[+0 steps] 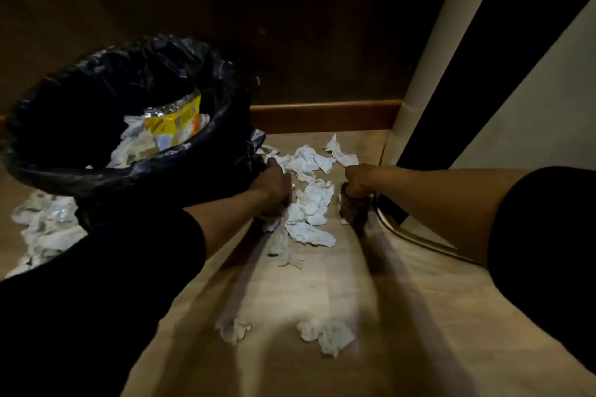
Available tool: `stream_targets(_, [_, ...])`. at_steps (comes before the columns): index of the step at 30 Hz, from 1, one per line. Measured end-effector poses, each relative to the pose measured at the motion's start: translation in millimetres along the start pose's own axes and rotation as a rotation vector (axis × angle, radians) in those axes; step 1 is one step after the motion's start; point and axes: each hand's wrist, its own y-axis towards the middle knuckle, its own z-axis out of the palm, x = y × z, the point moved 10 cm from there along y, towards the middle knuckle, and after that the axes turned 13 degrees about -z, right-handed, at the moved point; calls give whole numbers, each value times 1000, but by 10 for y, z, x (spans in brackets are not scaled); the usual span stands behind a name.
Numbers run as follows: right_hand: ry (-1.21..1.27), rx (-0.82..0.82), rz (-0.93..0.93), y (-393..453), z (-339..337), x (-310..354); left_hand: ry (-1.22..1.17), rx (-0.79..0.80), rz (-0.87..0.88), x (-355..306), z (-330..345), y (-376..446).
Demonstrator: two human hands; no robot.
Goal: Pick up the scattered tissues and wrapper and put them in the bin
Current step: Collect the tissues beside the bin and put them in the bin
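Observation:
A bin (180, 156) lined with a black bag stands at the left; inside lie tissues and a yellow wrapper (174, 124). White crumpled tissues (314, 203) are scattered on the wooden floor right of the bin. My left hand (274, 190) is closed on a bunch of tissues (282, 235) that trails down from it. My right hand (356, 184) is closed on a darker crumpled tissue (353, 209) close to the floor. Two more tissues (327, 333) lie nearer to me, and another heap of tissues (48, 226) lies left of the bin.
A dark wooden wall with a skirting board (325, 116) closes the back. A pale post (429, 74) rises at the right, with a curved metal chair leg (416, 235) on the floor beside my right arm.

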Motion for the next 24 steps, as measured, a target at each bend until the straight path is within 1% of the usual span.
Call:
stream_targets(2, [5,-9,-5,119,72,-2,-77,3,-59,12,54,108])
stream_targets(4, [23,-50,-8,213,86,4,-88,-22,-92,-3,92,218])
stream_targets(5, [50,-84,-8,251,82,4,-52,-28,-106,-23,100,260])
stream_targets(7, [113,-155,-8,311,69,-8,97,-63,-111,-65,106,398])
stream_targets(9, [134,-198,-8,335,60,-5,173,-108,-62,-152,93,480])
stream_targets(13, [113,-269,-2,345,8,12,196,-95,-21,-218,262,492])
stream_targets(16, [150,-343,17,333,-96,-23,163,-155,47,-265,389,397])
stream_targets(18, [192,-386,53,342,-135,-81,174,-200,130,-334,463,266])
stream_targets(19, [217,-407,75,349,-151,-110,187,-231,178,-377,453,181])
stream_targets(22, [294,-441,130,394,-152,-176,297,-412,309,-576,211,7])
stream_targets(24, [306,-419,145,430,-125,-191,337,-469,286,-667,3,50])
